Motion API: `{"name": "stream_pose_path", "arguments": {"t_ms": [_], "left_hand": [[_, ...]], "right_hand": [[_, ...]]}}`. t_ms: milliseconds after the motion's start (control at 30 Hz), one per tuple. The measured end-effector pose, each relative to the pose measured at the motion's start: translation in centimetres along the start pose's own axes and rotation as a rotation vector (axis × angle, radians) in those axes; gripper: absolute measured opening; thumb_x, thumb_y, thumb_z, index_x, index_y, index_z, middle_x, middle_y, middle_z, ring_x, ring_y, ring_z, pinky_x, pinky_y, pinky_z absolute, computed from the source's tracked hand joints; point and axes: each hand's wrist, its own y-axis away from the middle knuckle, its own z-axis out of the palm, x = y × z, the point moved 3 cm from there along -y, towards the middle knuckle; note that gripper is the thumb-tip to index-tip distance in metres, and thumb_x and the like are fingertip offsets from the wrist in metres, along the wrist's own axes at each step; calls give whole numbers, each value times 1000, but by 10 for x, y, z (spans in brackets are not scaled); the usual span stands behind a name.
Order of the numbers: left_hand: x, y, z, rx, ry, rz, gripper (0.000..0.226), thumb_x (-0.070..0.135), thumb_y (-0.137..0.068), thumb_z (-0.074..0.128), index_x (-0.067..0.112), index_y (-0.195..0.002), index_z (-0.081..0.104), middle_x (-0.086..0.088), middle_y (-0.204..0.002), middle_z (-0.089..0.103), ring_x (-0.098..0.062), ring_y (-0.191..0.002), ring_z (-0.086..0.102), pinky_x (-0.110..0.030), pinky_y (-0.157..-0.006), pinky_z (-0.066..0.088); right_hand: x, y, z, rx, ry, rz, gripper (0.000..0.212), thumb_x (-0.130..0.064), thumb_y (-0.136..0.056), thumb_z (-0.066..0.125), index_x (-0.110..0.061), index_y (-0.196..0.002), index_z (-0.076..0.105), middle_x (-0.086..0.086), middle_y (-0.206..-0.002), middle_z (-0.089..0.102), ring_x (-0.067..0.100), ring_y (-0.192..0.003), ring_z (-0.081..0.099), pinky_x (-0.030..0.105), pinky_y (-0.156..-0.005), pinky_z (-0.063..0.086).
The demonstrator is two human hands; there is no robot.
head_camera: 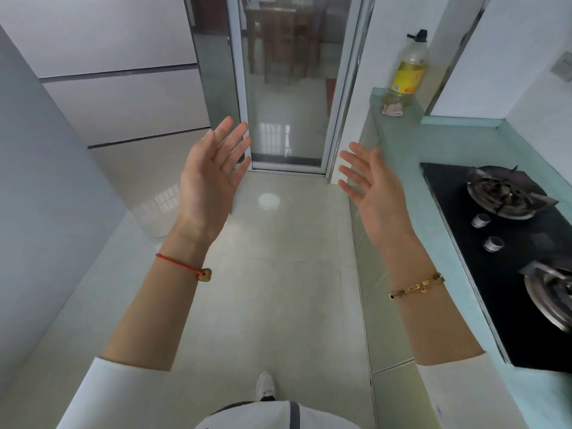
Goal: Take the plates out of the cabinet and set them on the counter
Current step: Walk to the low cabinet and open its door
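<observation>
Both of my hands are raised in front of me over the tiled floor, palms facing each other. My left hand (213, 174) is open with fingers spread and holds nothing. My right hand (368, 184) is open too, empty, close to the edge of the pale green counter (439, 144) on the right. No plates and no cabinet interior are in view.
A black gas hob (495, 243) with two burners lies in the counter on the right. An oil bottle (408, 66) stands at the counter's far end by a crumpled cloth (393, 109). A glass sliding door (288, 88) is straight ahead; a grey wall runs along the left.
</observation>
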Motion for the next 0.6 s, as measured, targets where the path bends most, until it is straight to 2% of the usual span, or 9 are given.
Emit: {"name": "stream_pose_path", "arguments": {"t_ms": [367, 600], "left_hand": [[-30, -164, -23, -58, 7, -87, 47, 33, -106, 31, 15, -147, 46, -3, -145, 58, -17, -133, 56, -41, -119, 36], [-57, -290, -15, -94, -3, -75, 48, 32, -106, 28, 15, -148, 44, -4, -147, 56, -19, -136, 53, -42, -120, 34]], "right_hand": [[30, -147, 29, 49, -43, 23, 46, -41, -104, 32, -17, -137, 53, 0, -132, 63, 18, -123, 60, 36, -104, 49], [41, -274, 28, 65, -51, -4, 46, -40, -104, 31, -17, -138, 52, 0, -133, 63, 18, -122, 60, 38, -106, 48]]}}
